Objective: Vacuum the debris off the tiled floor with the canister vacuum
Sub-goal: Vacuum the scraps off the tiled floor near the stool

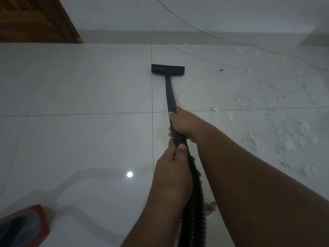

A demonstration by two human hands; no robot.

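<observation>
Fingers [171, 129] of the right hand [183, 122] are wrapped round the slim black vacuum wand [169, 93], and just behind it the left hand [170, 168] clamps the same tube where the black ribbed hose [195, 198] begins. Its flat black nozzle [167, 69] sits on the glossy white tiled floor [80, 86], with shredded white debris [293, 136] scattered to its right. Near left lies the red canister [26, 223]; far left, a brown wooden door [35, 20].
</observation>
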